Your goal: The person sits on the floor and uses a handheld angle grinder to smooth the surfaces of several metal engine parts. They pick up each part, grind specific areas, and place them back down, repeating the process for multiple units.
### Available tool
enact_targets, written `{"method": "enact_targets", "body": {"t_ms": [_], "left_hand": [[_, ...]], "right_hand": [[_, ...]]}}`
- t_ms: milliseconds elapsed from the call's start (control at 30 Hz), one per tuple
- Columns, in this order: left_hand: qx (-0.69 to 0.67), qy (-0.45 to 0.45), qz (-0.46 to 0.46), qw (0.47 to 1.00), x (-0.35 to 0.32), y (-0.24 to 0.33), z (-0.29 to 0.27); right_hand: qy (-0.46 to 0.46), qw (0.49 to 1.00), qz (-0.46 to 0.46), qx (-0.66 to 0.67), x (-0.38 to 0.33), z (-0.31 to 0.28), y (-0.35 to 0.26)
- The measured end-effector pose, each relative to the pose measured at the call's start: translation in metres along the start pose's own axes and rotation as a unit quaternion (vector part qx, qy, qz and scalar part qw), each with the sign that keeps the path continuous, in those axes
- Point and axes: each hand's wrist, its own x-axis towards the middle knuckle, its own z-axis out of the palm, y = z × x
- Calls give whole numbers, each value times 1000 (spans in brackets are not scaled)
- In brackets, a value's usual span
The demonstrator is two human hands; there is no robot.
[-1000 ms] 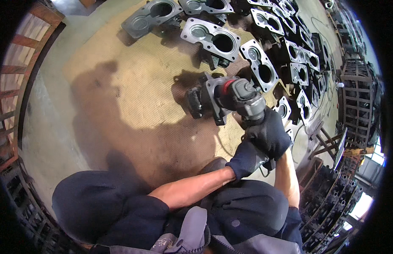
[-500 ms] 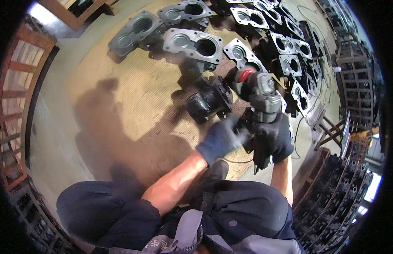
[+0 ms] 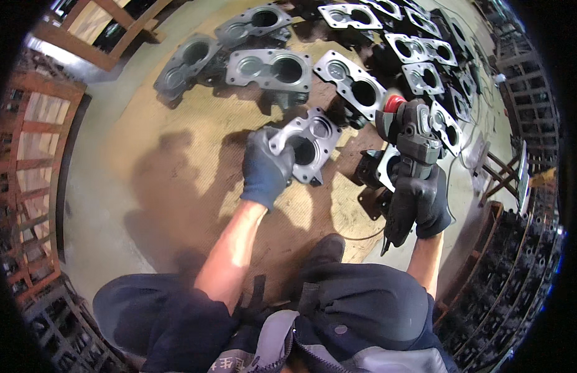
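My left hand, in a dark glove, grips the left edge of a metal casting with a flat flange and two round recesses. That flange faces up toward me, and the fingers reach to the larger hole. In my gloved right hand is an angle grinder, held off to the right with its red disc at the far end. The disc is apart from the gripped casting. Just beyond lies another flanged casting, and a further casting sits partly hidden left of the grinder.
More castings stand in rows on the tan floor mat, most of them far and right. Wooden crates line the left. A rack of dark parts is at the right, near a cable. My shoe is close by.
My left hand has moved left, away from the grinder, and taken hold of the casting. The casting has turned from its side to flange up. The grinder has shifted right.
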Motion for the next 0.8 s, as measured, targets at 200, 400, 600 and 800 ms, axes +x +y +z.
{"method": "enact_targets", "body": {"t_ms": [200,400,600,800], "left_hand": [[87,51,35,994,-31,-15,-42],[78,63,32,994,-32,-12,-37],[-89,-223,60,969,-124,46,32],[-285,-328,-8,901,-133,65,132]], "right_hand": [[-76,997,-20,-20,4,27,-25],[-114,989,-87,-38,12,41,-41],[-118,986,-100,-62,17,46,-42],[-154,965,-104,-187,41,54,-30]]}}
